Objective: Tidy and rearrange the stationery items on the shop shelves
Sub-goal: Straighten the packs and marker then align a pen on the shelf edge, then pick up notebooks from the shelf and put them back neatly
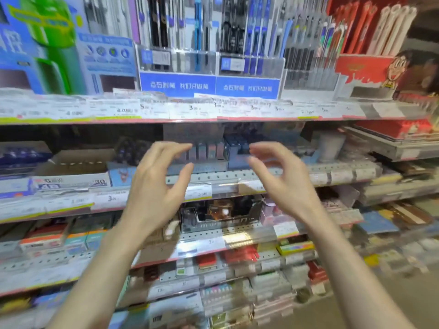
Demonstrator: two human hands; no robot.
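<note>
My left hand [156, 186] and my right hand [282, 179] are raised side by side before the second shelf, fingers curled and apart, nothing in either. Between and just behind them sits a display box of small pink and grey stationery pieces [204, 151], with a blue display box [237, 153] to its right. My fingertips are close to these boxes; the blur hides whether they touch. Pens in clear holders [209, 43] fill the top shelf above.
A cardboard box [71, 167] lies left on the second shelf, a white cup-like container [330, 143] to the right. A dark display box [221, 214] stands one shelf down. Lower shelves hold several erasers and note pads. A red pen display [370, 55] stands top right.
</note>
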